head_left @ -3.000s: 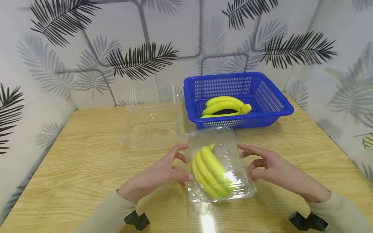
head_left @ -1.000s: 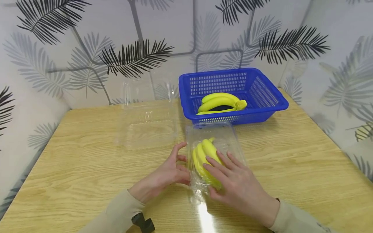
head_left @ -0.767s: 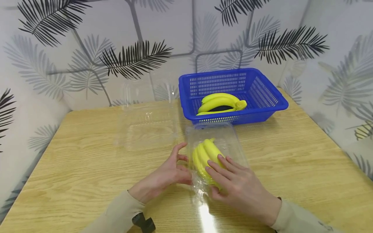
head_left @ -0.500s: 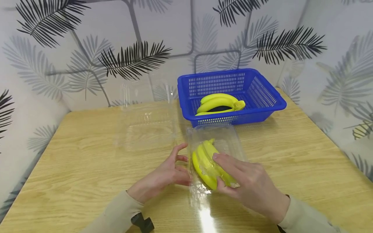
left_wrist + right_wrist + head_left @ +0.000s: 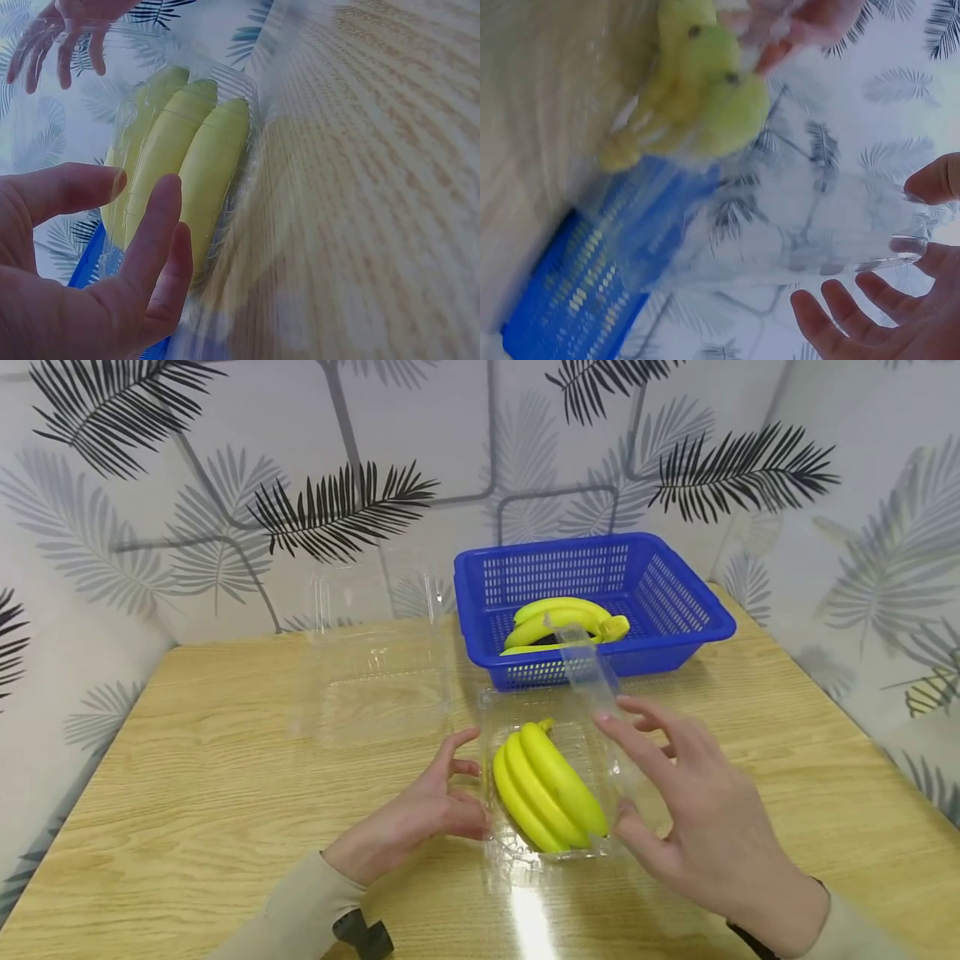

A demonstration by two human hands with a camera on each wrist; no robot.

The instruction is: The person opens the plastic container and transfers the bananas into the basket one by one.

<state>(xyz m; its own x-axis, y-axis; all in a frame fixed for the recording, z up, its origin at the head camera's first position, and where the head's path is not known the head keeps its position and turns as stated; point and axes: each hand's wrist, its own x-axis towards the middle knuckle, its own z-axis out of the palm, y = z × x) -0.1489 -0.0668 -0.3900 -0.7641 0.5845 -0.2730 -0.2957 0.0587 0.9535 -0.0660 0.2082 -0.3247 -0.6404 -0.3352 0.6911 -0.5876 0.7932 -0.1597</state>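
Observation:
A clear plastic clamshell box (image 5: 555, 858) stands on the table with a bunch of bananas (image 5: 551, 785) in its base. Its lid (image 5: 588, 668) is swung up on the right side, seen nearly edge-on and overlapping the blue basket in the head view. My right hand (image 5: 693, 810) pinches the lid's edge between thumb and fingers; the right wrist view shows the thumb (image 5: 934, 180) on one side of the clear edge. My left hand (image 5: 420, 814) rests its spread fingertips against the box's left wall, thumb low near the front corner, as the left wrist view shows closely.
Behind the box stands a blue slotted basket (image 5: 675, 652) with more bananas (image 5: 562, 620) in it. To the left sits another clear clamshell box (image 5: 382, 706), its lid standing up against the patterned wall (image 5: 247, 460). The wooden table (image 5: 210, 760) extends on both sides.
Three seconds ago the lid lay over the bananas with a hand at each side. My right hand reached across the top, took the lid's edge and swung it rightward. My left hand stayed in place.

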